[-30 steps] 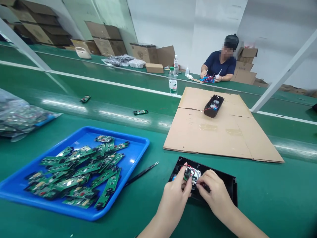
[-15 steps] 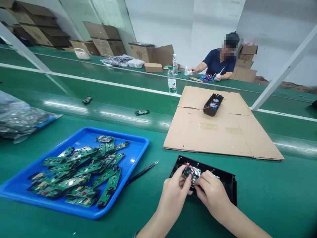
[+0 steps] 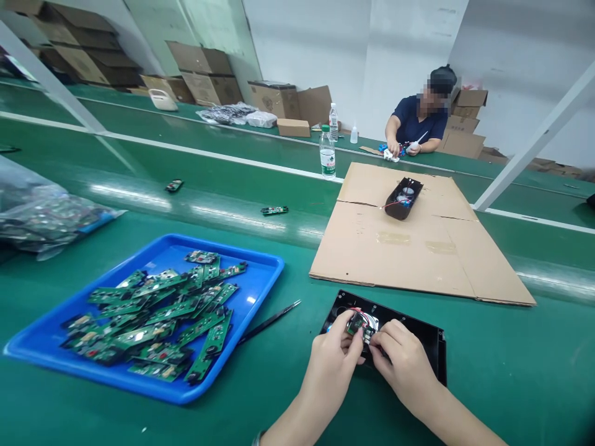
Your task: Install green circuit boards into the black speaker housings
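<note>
My left hand (image 3: 335,350) is closed on a small green circuit board (image 3: 359,323), with thumb and fingers at its edges. A red wire (image 3: 356,310) loops over the board. Close by on the right, my right hand (image 3: 400,354) pinches at the board's right end; what lies between its fingertips is hidden. Both hands are above a black speaker housing (image 3: 430,348) lying on the green table. A round silver speaker (image 3: 373,320) shows partly behind the board.
A blue tray (image 3: 274,272) of circuit boards stands left, with black tweezers (image 3: 272,323) beside it. Beyond the housing lies a cardboard sheet (image 3: 418,266) bearing another black housing (image 3: 403,199). A water bottle (image 3: 327,155) stands behind. Across the bench sits a co-worker (image 3: 418,121).
The view has shifted slightly, while my hands keep nearly the same hold. The co-worker's hand with something white has moved away from the small bottle toward the colourful pile.
</note>
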The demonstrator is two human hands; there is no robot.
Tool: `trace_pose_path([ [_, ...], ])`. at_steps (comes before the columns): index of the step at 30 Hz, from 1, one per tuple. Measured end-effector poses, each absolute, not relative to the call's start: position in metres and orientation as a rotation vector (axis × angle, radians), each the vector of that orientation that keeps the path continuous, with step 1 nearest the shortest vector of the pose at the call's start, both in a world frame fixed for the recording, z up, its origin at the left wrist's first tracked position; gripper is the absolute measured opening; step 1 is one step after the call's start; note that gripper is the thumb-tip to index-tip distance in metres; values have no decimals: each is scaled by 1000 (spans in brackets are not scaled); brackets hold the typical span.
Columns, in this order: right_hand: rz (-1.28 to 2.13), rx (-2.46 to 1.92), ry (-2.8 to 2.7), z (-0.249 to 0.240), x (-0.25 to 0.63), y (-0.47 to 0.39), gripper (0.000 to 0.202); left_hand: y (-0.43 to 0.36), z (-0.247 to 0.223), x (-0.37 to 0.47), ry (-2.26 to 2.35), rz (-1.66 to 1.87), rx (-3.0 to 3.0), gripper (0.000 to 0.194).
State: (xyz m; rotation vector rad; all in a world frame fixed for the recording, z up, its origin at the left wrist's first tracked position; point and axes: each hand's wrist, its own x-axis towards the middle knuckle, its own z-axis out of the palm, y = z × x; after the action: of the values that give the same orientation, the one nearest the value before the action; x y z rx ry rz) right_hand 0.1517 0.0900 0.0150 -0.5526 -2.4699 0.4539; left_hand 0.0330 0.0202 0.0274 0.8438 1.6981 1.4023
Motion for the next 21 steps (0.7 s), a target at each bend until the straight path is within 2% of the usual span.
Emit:
trace_pose_path([
  [3,513,-612,-2478,16,152,90,22,19,28,32,1661,1384,919,25],
  [6,592,-760,-2487,19,154,92,11,18,28,28,1619,1361,1019,20],
  [10,614,-838,-2557,19,156,93,24,17,31,25,1552,1354,989,20],
  [16,384,-760,-2522,7,154,90,21,18,35,30,1512,1387,882,21],
  [19,442,-741,-2573,16,156,97,20,17,27,32,1519,1435,818,24],
  [20,463,-744,-2615,22,159,101,25,16,24,33,1535,1454,804,25],
  [21,470,-753,-2668,28,163,106,39,16,22,33,1562,1474,792,26],
])
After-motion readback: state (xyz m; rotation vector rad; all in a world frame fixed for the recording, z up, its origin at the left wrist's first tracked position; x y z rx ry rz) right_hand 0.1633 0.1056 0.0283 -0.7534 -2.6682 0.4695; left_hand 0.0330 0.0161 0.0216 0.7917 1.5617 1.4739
